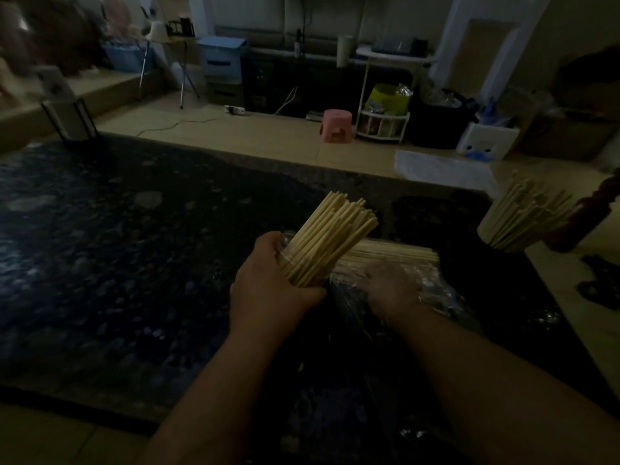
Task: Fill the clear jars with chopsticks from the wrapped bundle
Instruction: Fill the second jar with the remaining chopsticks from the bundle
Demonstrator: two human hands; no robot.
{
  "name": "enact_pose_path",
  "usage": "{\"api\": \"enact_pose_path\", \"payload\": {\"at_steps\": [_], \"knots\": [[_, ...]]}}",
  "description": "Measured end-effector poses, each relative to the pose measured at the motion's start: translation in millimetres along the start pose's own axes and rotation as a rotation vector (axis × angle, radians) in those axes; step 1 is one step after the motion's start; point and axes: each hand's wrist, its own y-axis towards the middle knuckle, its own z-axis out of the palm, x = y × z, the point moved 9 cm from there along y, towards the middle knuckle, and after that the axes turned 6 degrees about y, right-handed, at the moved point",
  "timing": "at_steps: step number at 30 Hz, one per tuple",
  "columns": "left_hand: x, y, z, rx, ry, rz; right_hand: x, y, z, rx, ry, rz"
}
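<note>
My left hand point(271, 283) grips a clear jar point(285, 255) packed with pale chopsticks point(332, 229), tilted up and to the right above a dark patterned mat point(117, 246). Just right of it lies the wrapped bundle point(392, 255), its chopsticks lying flat inside crinkled clear plastic point(439, 297). My right hand point(392, 286) sits inside that plastic wrap, on the near end of the bundle; its fingers are blurred by the film. A second jar point(516, 219) full of chopsticks stands at the mat's far right edge.
A dark red object point(587, 216) stands beside the second jar. A black stand point(72, 122) is at the mat's far left corner. Beyond the mat lie a clear plastic sheet point(443, 171), a pink stool point(335, 125) and storage clutter along the wall.
</note>
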Motion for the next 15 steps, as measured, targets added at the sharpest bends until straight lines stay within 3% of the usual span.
{"api": "enact_pose_path", "payload": {"at_steps": [6,10,15], "knots": [[-2,-1,0,0.009,0.02,0.005,7,-7,0,0.044,0.035,-0.099],[-4,-1,-1,0.011,0.015,0.007,-8,-5,12,0.05,-0.024,-0.028],[-5,-4,-6,-0.004,-0.001,0.016,-7,-19,2,0.005,0.07,0.032]]}}
